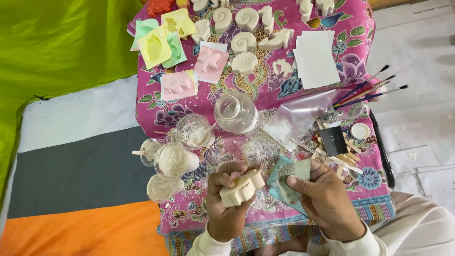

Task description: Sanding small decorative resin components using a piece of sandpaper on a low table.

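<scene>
The left hand [227, 201] closes around a cream, blocky plaster cast [241, 187]; the right hand [324, 199] pinches folded teal sandpaper [288, 182]. The cast looks stiff, brittle, probably chalky; best gripped across its thick sides.

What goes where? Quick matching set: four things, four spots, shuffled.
Things:
1. plaster cast
2. sandpaper
3. brushes
4. glass jar

Places:
A. right edge of the cloth
B. left hand
C. middle of the cloth
D. right hand

Pairs: 1-B, 2-D, 3-A, 4-C
</scene>
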